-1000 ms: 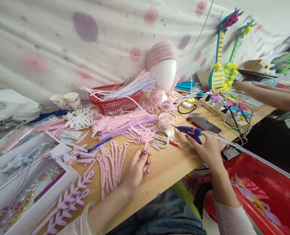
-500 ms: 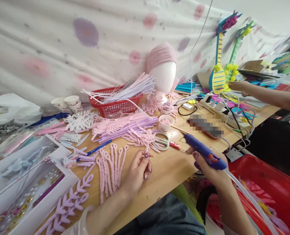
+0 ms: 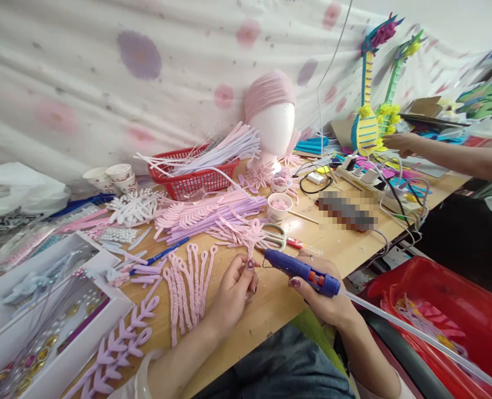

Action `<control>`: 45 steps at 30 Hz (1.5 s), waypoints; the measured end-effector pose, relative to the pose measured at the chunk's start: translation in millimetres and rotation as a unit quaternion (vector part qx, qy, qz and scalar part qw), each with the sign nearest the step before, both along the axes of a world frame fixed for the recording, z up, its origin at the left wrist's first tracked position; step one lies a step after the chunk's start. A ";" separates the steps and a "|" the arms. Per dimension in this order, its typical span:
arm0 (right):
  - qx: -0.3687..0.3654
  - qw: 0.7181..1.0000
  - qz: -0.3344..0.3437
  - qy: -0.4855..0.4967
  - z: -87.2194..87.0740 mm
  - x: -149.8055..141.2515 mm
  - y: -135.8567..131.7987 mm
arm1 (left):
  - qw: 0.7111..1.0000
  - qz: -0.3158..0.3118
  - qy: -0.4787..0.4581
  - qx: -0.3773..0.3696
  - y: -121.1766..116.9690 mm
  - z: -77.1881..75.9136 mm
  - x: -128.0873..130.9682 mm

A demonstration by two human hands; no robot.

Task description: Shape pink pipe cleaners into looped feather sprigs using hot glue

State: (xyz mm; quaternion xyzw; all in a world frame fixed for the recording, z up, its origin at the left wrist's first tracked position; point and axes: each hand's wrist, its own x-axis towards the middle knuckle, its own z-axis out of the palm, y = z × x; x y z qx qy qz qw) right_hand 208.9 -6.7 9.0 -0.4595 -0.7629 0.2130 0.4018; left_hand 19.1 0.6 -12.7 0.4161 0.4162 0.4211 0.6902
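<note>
My left hand pinches a pink pipe-cleaner sprig by its stem, with its looped tip and small leaves pointing away from me. My right hand is wrapped round a blue glue gun, which has a long clear glue stick trailing from its back. The gun's nozzle points left, close to the sprig; I cannot tell whether they touch. Behind the nozzle lie grey-handled scissors. Several twisted pink pipe-cleaner stems lie left of my left hand, and purple leafy sprigs lie nearer me.
A red basket of pipe cleaners stands at the back beside a white mannequin head. Paper cups, a power strip and cables are to the right. White boxes fill the left. A co-worker's hand is far right.
My right hand has lifted the glue gun off the table and swung it left, its nozzle now near the sprig. My left hand keeps its pinch, almost unmoved.
</note>
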 end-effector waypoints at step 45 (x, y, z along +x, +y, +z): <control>-0.033 0.999 -0.011 -0.040 10.4 12.4 2.9 | 1.000 -0.009 0.006 0.008 -2.3 0.8 -1.3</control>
